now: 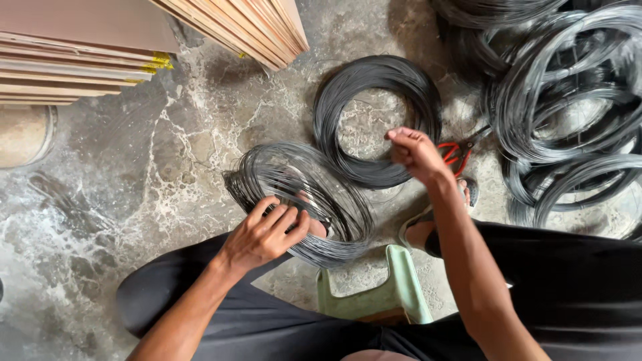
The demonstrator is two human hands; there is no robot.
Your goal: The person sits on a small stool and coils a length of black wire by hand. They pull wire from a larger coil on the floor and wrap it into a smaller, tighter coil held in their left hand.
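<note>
My left hand [266, 232] grips the near rim of a loose coil of thin dark wire [301, 194], held tilted above the floor between my knees. My right hand [414, 152] is raised to the right of it, fingers pinched shut on a thin strand of that wire. A second, tighter black wire coil [378, 120] lies flat on the stone floor just beyond both hands. Red-handled cutters [458, 155] lie on the floor right behind my right hand.
A heap of several large wire coils [568, 113] fills the upper right. Stacked wooden boards [80, 53] and a leaning board bundle [247, 27] sit at the top left. A pale green stool [381, 294] is under me, my sandalled foot [428, 230] beside it.
</note>
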